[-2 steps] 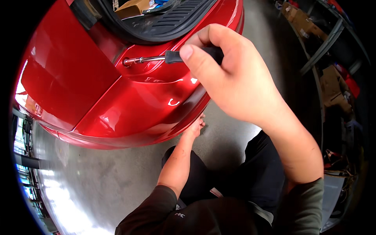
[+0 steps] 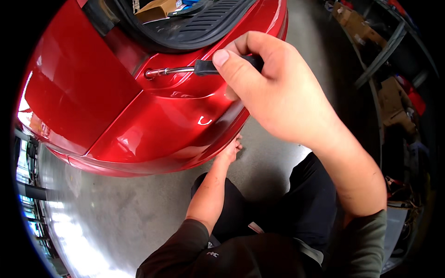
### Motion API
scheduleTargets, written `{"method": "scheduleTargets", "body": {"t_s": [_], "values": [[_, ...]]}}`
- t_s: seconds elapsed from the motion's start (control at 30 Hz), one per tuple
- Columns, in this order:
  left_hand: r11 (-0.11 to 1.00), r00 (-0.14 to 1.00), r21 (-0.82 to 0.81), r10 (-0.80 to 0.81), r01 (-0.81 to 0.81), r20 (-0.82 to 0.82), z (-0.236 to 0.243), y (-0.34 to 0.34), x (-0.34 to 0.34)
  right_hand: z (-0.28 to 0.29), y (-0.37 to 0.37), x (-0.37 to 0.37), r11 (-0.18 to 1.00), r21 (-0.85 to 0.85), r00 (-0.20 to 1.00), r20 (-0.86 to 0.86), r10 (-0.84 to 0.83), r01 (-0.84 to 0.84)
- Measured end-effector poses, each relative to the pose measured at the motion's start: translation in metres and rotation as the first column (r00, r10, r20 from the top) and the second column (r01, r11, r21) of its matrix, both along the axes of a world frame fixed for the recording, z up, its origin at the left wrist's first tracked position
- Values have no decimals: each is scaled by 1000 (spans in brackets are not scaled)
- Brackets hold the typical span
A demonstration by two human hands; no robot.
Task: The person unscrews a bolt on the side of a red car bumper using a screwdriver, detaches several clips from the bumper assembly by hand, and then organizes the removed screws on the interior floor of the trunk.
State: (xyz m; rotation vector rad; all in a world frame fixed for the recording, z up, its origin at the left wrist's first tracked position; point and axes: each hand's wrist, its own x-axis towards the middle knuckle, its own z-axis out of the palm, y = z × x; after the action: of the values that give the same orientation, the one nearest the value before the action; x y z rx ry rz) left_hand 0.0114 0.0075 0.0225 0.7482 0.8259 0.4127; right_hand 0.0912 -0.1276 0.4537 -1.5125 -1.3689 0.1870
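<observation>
In my right hand [image 2: 278, 88] is a nut driver with a black handle [image 2: 205, 67], pinched between thumb and curled fingers. Its bright metal shank [image 2: 178, 70] runs leftward, and the socket end [image 2: 155, 72] sits in a round recess in the red painted corner beside the trunk opening. Low down, my left hand [image 2: 230, 151] is by the lower edge of the red bumper [image 2: 153, 134]. Its fingers are curled in; the bumper hides part of the hand, and what it may hold does not show.
Black trim with ribs [image 2: 204, 28] lines the trunk opening, where a cardboard box [image 2: 155, 11] lies. Metal shelving [image 2: 382, 58] with boxes [image 2: 394, 104] stands along the right. Grey concrete floor [image 2: 125, 208] lies under the car and my legs.
My right hand has shifted very slightly, and its lower fingers show a little more beneath the handle. The socket stays in the recess. My left hand looks still.
</observation>
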Motion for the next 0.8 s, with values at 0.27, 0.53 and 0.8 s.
{"method": "scheduleTargets", "body": {"t_s": [0.27, 0.53, 0.8], "values": [[996, 997, -57, 69, -66, 40, 4, -10, -10, 1, 2, 19, 967, 156, 715, 698, 38, -203], [998, 999, -59, 24, -22, 35, 16, -17, -9, 25, -5, 4, 904, -337, 928, -345, 141, -263], [992, 996, -102, 80, -77, 25, 7, -20, -10, 27, -11, 6, 880, -388, 958, -192, 212, -273]]}}
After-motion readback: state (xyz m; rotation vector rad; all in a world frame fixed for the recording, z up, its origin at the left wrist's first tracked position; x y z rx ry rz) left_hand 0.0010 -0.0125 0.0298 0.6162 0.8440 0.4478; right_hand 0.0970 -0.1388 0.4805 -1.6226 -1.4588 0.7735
